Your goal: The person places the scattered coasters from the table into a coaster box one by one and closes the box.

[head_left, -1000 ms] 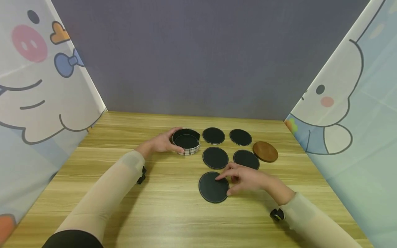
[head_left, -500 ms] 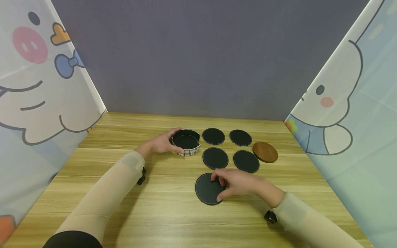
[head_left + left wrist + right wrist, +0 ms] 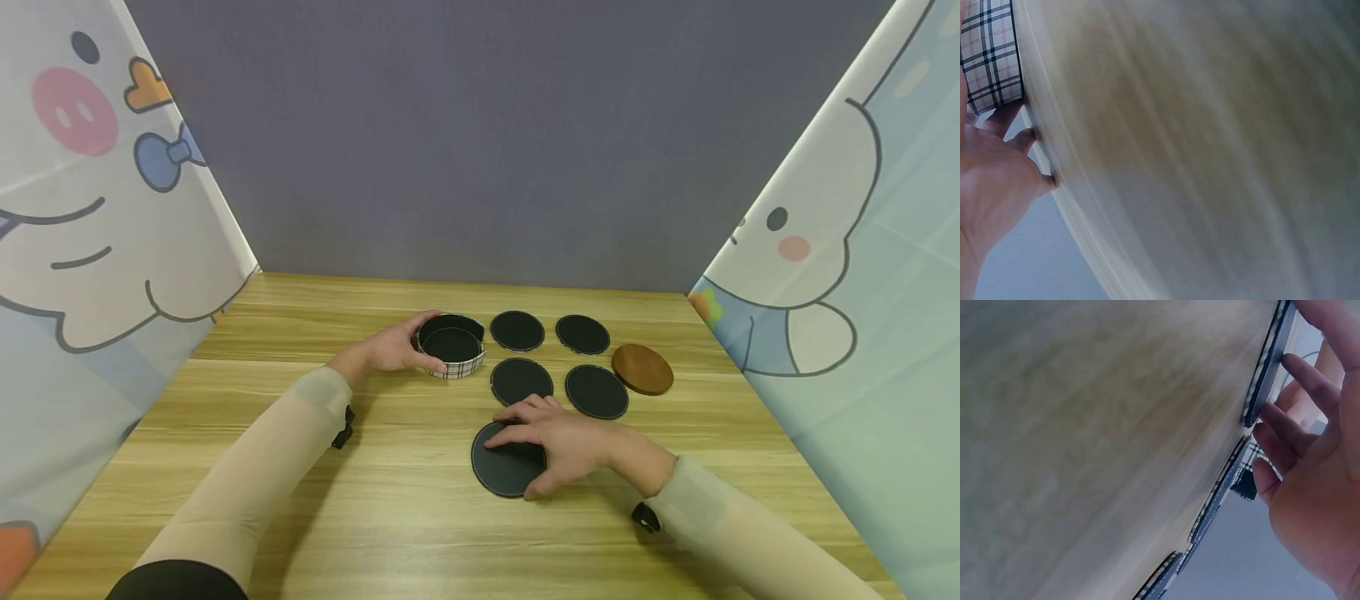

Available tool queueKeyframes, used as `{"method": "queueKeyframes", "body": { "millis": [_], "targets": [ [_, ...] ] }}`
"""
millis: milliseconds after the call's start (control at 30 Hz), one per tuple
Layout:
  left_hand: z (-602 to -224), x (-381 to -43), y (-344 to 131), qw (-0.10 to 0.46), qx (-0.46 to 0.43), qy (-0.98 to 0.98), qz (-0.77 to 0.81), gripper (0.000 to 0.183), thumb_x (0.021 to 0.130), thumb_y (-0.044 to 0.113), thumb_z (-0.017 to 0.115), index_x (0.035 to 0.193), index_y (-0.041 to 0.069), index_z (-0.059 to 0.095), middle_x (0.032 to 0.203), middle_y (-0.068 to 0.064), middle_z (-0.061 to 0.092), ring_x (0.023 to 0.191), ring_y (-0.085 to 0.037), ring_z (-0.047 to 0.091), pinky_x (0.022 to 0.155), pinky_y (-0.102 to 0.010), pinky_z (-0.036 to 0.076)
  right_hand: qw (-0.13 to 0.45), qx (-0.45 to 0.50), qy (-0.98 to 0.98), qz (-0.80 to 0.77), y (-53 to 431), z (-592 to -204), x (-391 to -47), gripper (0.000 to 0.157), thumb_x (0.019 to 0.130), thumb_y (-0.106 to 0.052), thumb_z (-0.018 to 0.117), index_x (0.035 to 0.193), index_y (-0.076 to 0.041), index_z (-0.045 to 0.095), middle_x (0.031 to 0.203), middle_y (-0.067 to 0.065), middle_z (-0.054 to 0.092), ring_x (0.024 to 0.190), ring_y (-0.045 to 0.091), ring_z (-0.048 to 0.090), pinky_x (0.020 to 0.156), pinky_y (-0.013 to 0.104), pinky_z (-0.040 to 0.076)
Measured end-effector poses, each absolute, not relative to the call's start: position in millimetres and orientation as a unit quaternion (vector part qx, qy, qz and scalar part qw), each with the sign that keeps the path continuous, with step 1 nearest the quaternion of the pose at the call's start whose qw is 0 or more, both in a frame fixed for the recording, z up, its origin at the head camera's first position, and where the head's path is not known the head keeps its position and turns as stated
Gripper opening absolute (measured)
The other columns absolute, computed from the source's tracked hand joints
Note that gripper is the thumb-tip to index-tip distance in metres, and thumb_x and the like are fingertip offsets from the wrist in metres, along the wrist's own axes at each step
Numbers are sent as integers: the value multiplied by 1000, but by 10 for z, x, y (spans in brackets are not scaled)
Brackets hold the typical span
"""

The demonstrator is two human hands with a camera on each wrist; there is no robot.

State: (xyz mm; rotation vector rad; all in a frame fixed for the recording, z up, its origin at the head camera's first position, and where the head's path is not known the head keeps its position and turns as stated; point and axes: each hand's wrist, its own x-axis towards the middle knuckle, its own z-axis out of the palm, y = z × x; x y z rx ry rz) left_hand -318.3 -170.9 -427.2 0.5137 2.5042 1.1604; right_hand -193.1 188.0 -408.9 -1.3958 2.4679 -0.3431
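At the middle of the table in the head view is a round holder (image 3: 462,366) with a black inside and a plaid outer wall. My left hand (image 3: 393,347) grips it from the left, thumb at the front, fingers partly hidden behind. A black round coaster (image 3: 501,473) with a stitched edge lies flat nearest to me. Over its right part my right hand (image 3: 566,442) spreads its fingers. One fingertip rests on the top and the thumb is by the near right edge. The left wrist view shows the plaid wall (image 3: 990,56) beside the left hand.
Several more black coasters lie flat beyond the right hand, among them a near-right coaster (image 3: 596,392) and a far-left coaster (image 3: 517,331). A brown round disc (image 3: 642,369) lies at their right. A grey wall (image 3: 472,142) stands behind the wooden table (image 3: 390,517).
The nearest coaster has slid slightly left and towards me with my right hand. That hand's fingers were curled half a second ago and are now spread. My left hand stays on the holder.
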Motion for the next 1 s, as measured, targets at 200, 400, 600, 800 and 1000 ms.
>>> {"method": "queueKeyframes", "body": {
  "millis": [200,400,600,800,1000],
  "targets": [
    [-4286,-3191,-1712,166,181,880,407,124,84,52,96,177,28,18,167,-25,47,150,-45,51,127,-66,34,143,-487,855,-108,1867,-4098,-1943,84,82,-52,94,157,-45,56,164,0,49,143,18,43,116,51,42],
    [-4291,-3191,-1717,165,178,883,403,125,83,54,96,177,30,18,169,-24,44,152,-46,49,128,-67,33,137,-491,852,-118,1861,-4090,-1948,84,80,-48,93,156,-39,59,158,-2,51,139,16,44,113,50,42],
    [-4300,-3197,-1717,165,176,885,399,126,82,55,96,177,31,18,171,-24,42,152,-45,49,127,-65,35,115,-482,855,-151,1888,-4076,-1988,83,78,-48,93,154,-38,61,156,-3,51,139,16,45,113,50,42],
    [-4283,-3179,-1716,168,174,884,399,127,81,57,96,177,31,18,170,-23,43,152,-46,49,126,-66,35,70,-473,860,-179,1898,-4056,-2085,81,80,-48,93,155,-35,62,156,4,52,144,26,46,111,55,46],
    [-4276,-3185,-1710,170,174,883,401,125,82,56,96,177,32,17,170,-23,44,152,-46,49,127,-67,34,47,-448,872,-192,1907,-4093,-2234,80,82,-50,92,156,-37,62,158,6,52,144,33,46,110,57,45]
  ]
}}
